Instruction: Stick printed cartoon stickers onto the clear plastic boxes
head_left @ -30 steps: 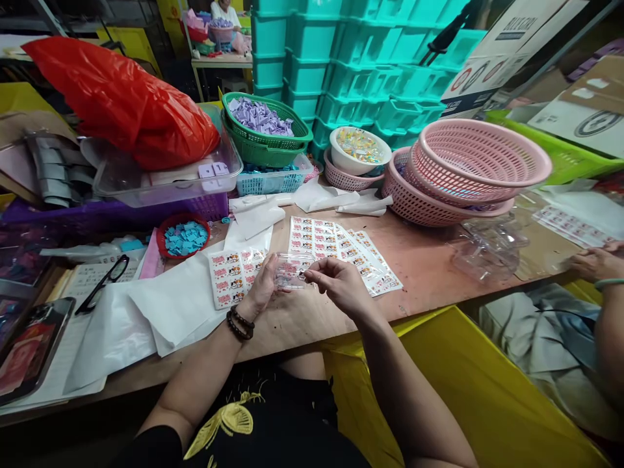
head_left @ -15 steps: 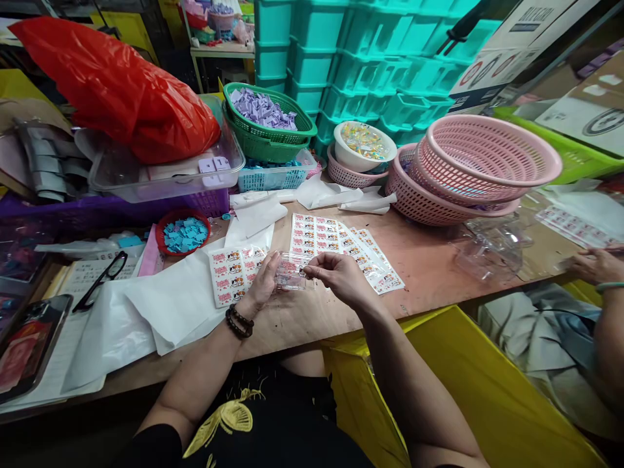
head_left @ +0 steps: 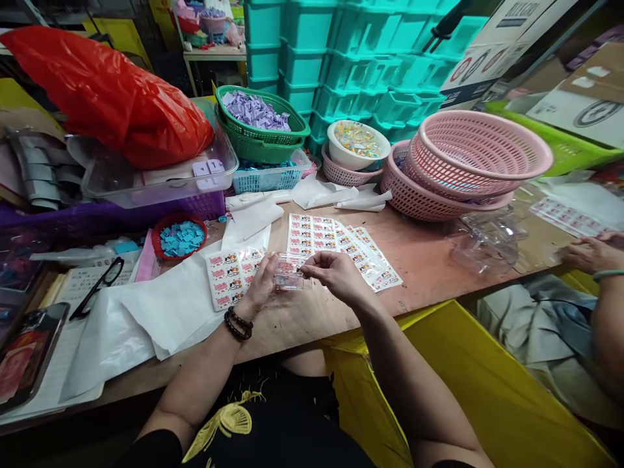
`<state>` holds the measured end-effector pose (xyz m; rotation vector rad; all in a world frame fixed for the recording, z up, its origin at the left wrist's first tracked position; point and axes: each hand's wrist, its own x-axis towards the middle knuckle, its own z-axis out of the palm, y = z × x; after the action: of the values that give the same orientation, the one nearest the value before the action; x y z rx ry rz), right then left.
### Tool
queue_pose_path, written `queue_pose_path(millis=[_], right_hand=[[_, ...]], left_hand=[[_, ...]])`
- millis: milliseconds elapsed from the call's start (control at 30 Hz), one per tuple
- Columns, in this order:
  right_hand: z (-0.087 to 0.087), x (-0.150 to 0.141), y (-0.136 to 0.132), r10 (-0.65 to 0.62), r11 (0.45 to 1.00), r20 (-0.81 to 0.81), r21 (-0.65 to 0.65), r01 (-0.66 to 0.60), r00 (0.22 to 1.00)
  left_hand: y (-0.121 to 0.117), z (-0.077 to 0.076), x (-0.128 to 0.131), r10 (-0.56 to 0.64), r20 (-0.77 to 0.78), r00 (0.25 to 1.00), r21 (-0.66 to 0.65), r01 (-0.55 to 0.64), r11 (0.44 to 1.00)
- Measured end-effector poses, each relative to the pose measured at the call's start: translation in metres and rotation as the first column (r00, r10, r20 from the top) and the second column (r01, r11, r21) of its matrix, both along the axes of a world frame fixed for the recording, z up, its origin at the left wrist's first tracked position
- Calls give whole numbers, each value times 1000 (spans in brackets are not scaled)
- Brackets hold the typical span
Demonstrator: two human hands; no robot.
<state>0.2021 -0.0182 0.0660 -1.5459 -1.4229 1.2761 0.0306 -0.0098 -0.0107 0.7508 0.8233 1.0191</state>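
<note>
My left hand (head_left: pixel 260 285) is closed around the left end of a small clear plastic box (head_left: pixel 287 282), just above the table. A pink-printed cat sticker (head_left: pixel 287 267) lies over the box's upper part. My right hand (head_left: pixel 332 272) pinches at that sticker's right end, its thumb and forefinger together; whether the sticker is fully stuck down I cannot tell. Beside my left hand lies a cat sticker sheet (head_left: pixel 227 279). Behind both hands, more sticker sheets (head_left: pixel 312 235) are fanned out on the table.
White backing paper (head_left: pixel 170 318) covers the table's left front. Further back stand a red basket of blue pieces (head_left: pixel 156 244), a green basket (head_left: pixel 263 151), a white bowl (head_left: pixel 336 144) and pink baskets (head_left: pixel 419 201). Clear plastic boxes (head_left: pixel 482 250) sit right, near another person's hand (head_left: pixel 592 253).
The camera view has shifted slightly, so the surroundings sit a little further left. My hands keep nearly the same hold on the box and sticker. The other person's hand has moved slightly.
</note>
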Motion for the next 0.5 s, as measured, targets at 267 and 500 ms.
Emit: queue_pose_path(millis=[267, 500], right_hand=[[3, 6, -7, -18, 1000, 213, 29, 12, 977], [-19, 10, -19, -322, 936, 274, 235, 261, 906]], left_hand=[[0, 0, 1, 40, -57, 998, 41, -38, 998], [-5, 3, 6, 10, -47, 999, 73, -6, 997]])
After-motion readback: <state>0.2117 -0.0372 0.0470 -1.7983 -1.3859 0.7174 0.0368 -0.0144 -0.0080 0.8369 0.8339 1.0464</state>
